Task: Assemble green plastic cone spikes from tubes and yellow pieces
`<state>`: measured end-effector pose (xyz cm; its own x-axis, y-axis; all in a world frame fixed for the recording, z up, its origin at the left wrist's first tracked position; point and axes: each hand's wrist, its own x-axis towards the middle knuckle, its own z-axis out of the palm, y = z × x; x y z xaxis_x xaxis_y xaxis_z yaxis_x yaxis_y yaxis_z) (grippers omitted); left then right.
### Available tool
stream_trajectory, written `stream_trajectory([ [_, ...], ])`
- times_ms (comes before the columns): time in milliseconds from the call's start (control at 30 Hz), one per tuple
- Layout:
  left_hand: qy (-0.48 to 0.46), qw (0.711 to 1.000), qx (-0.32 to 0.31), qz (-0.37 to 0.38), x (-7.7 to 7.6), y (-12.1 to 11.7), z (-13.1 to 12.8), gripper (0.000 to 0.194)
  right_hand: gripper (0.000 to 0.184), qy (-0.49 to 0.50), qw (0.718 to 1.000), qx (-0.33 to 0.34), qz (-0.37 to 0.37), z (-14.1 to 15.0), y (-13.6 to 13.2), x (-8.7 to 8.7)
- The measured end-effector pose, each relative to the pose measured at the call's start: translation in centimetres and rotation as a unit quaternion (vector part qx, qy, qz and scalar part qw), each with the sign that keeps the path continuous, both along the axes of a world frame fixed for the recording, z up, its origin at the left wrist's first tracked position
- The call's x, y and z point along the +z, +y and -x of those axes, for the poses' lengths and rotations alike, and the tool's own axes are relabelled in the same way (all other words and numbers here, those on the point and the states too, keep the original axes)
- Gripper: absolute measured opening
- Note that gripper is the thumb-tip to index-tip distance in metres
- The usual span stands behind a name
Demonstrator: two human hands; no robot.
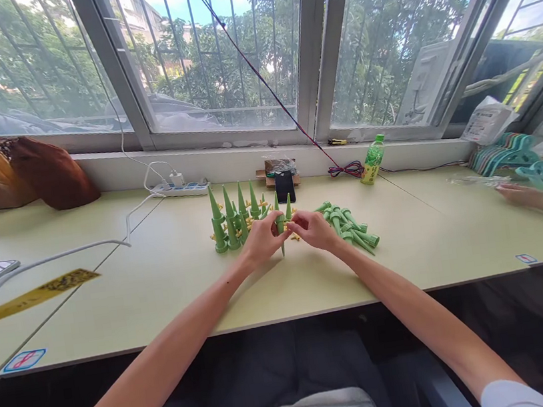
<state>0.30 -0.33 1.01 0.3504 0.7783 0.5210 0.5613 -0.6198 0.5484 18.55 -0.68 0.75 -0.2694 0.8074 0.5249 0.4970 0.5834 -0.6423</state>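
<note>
In the middle of the table my left hand point(262, 235) grips a green plant-watering spike point(279, 221), its tip pointing down. My right hand point(316, 229) is closed in a pinch at the spike's side, on a small yellow valve point(289, 226) mostly covered by the fingertips. Left of and behind my left hand, several green spikes point(232, 236) stand upright in rows, with yellow valves on their sides. To the right of my right hand lies a loose pile of green spikes point(350, 226). Further yellow valves lie behind my hands, partly hidden.
A phone point(284, 187) leans at a small cardboard box behind the spikes. A power strip point(181, 189), a green drink bottle point(373, 161) and coiled cable point(346, 170) line the sill. At right, another person's hands point(520, 193) are beside teal hangers point(507, 153). A yellow tape strip point(37, 298) is at left.
</note>
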Motion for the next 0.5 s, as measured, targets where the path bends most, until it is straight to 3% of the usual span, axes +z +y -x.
stream_trajectory([
  [233,0.000,1.000,0.003,0.006,-0.13,0.21,0.08,0.043,0.052,-0.019,0.999,-0.029,-0.019,-0.08,0.41,-0.26],
  [500,-0.007,1.000,0.009,0.002,-0.11,0.16,0.08,0.041,0.032,0.011,1.000,-0.001,-0.004,0.00,0.01,-0.03],
])
